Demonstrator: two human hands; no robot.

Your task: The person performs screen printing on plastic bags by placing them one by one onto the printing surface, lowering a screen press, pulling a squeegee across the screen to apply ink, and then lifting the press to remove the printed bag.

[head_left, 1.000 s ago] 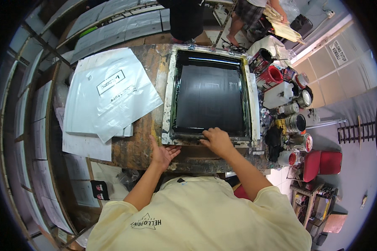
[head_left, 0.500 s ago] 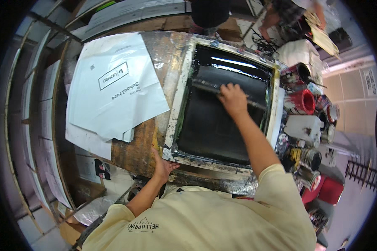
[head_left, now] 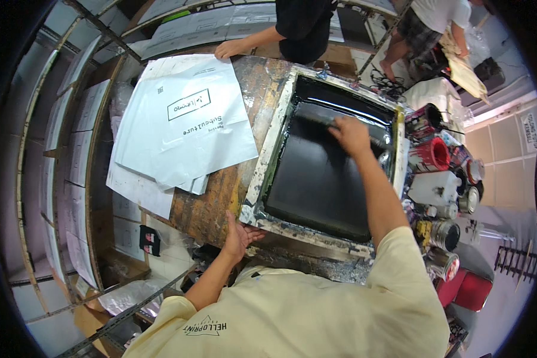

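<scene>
A wooden-framed printing screen with a dark, ink-wet mesh lies on the worn table before me. My right hand is closed around the top of a dark squeegee, which spans the far half of the mesh. Beyond it, glossy black ink lies along the far inner edge. My left hand is at the screen's near left corner, its fingers stretched out along the underside of the front rail and the thumb apart. White printed plastic mailing bags are stacked left of the screen.
Across the table, a person in black rests a hand on the bags' far edge. Ink cans, one red-smeared, and a white jug crowd the right side. Metal racks with white sheets stand left. Another person is farther back.
My right hand has pushed the squeegee slightly farther from me. The person across has brought an arm in and put a hand on the bags. My view has shifted a little.
</scene>
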